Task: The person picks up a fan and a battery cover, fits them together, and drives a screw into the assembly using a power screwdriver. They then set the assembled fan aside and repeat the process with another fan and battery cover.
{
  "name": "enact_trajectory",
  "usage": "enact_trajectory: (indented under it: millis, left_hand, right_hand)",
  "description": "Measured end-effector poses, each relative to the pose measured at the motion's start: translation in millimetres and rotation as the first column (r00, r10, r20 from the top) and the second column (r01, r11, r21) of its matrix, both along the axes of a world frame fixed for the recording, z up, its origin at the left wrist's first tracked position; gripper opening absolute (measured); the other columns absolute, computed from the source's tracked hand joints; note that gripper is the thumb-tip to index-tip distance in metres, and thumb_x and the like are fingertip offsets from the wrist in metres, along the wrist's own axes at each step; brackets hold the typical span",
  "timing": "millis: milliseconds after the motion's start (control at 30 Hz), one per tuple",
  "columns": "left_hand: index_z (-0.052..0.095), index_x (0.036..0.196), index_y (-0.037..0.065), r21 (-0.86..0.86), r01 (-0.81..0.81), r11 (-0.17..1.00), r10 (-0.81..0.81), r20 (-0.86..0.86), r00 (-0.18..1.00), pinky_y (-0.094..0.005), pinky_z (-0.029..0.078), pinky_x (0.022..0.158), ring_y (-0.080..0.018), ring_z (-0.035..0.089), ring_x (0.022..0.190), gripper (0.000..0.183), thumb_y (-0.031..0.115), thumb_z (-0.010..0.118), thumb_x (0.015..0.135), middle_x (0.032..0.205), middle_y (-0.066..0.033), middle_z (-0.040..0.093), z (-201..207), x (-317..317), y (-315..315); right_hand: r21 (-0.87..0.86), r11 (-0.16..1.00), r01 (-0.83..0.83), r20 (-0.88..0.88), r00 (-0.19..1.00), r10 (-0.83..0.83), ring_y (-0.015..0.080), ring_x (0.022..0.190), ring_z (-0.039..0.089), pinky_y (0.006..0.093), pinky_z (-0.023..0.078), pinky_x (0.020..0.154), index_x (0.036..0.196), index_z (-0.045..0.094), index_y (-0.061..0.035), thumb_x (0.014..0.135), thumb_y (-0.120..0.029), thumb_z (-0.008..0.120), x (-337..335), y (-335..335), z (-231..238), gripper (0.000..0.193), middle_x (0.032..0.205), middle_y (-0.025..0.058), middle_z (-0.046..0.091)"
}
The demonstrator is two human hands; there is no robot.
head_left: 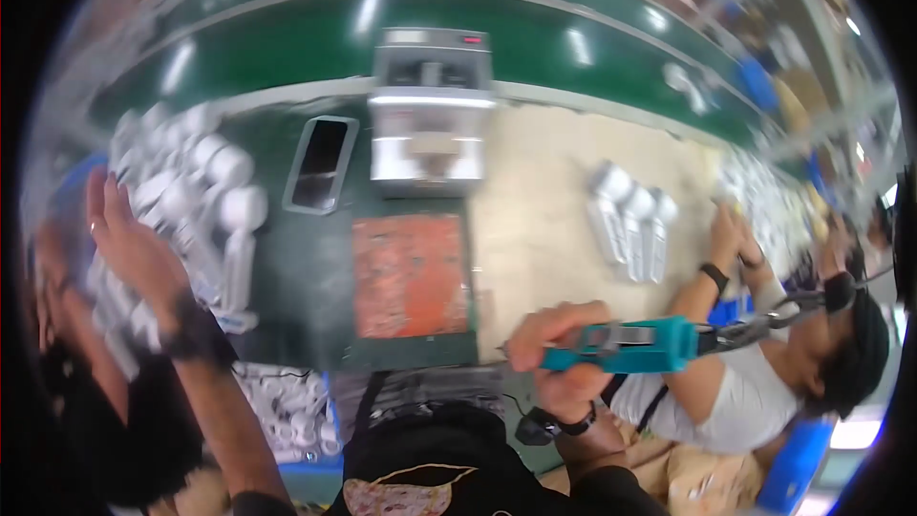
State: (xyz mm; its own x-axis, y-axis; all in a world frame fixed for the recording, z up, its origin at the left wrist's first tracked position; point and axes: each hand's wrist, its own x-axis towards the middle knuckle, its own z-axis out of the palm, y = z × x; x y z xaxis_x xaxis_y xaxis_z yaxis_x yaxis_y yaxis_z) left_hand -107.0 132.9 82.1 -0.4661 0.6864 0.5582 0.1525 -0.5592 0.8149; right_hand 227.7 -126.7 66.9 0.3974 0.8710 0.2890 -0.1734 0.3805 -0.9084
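My left hand [143,253] is at the left, its fingers stretched out and holding nothing that I can see. It is over or against a heap of white plastic parts [201,167] with round heads and long handles; whether it touches them I cannot tell. My right hand [564,363] is wrapped round a teal electric screwdriver [645,346], held sideways above the bench's front edge. A cord and a coiled hanger run off its right end. Between my hands lies a worn orange-red mat [411,275] on the dark green bench top.
A grey and white machine [430,110] stands behind the mat, with a phone-like device [322,164] to its left. Several white parts [632,220] lie on the beige board at right. A bin of white parts [291,411] is below. Co-workers sit at both sides.
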Motion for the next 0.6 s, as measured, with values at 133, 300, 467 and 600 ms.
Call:
enact_trajectory:
  millis: [133,300,467,600]
  left_hand:
    - [0.064,0.111,0.004,-0.339,0.594,0.730,-0.683,-0.319,0.657,-0.0332,0.052,0.080,-0.0221,0.065,0.087,0.023,0.019,0.064,0.093,0.097,-0.0116,0.067,10.8,196.7,-79.2]
    - [0.062,0.113,0.005,-0.427,0.723,0.543,-0.760,-0.616,0.208,-0.0398,0.052,0.084,-0.0325,0.066,0.093,0.046,0.043,0.068,0.088,0.102,-0.0165,0.067,-49.5,358.8,-119.2]
    - [0.064,0.116,0.005,-0.697,0.476,0.536,-0.795,-0.607,0.006,-0.0447,0.050,0.088,-0.0396,0.065,0.097,0.064,0.061,0.062,0.084,0.108,-0.0198,0.067,-67.4,430.2,-120.8]
    - [0.068,0.105,0.003,-0.701,0.504,0.505,-0.849,-0.509,0.143,-0.0472,0.048,0.094,-0.0421,0.064,0.101,0.060,0.056,0.065,0.079,0.107,-0.0238,0.068,-113.8,448.6,-105.7]
  right_hand:
    - [-0.066,0.996,0.056,-0.073,0.996,-0.061,0.0244,0.060,0.057,0.0356,0.046,0.053,0.101,0.051,0.0003,0.081,-0.049,0.078,1.5,-26.0,3.5,0.060,0.067,0.0103,0.055]
    - [-0.085,0.996,-0.017,-0.150,0.989,0.004,0.0219,0.066,0.059,0.0333,0.048,0.059,0.108,0.055,0.0034,0.080,-0.038,0.081,13.8,-46.9,0.1,0.056,0.075,0.0122,0.059]
    - [-0.154,0.988,0.026,-0.117,0.992,-0.044,0.0187,0.072,0.061,0.0306,0.049,0.065,0.111,0.056,0.0057,0.082,-0.033,0.081,26.2,-57.3,-6.3,0.055,0.079,0.0116,0.061]
    - [-0.153,0.976,0.155,-0.038,0.986,-0.162,0.0179,0.072,0.060,0.0303,0.048,0.065,0.110,0.056,0.0065,0.079,-0.043,0.082,41.8,-51.6,-11.5,0.064,0.080,0.0100,0.060]
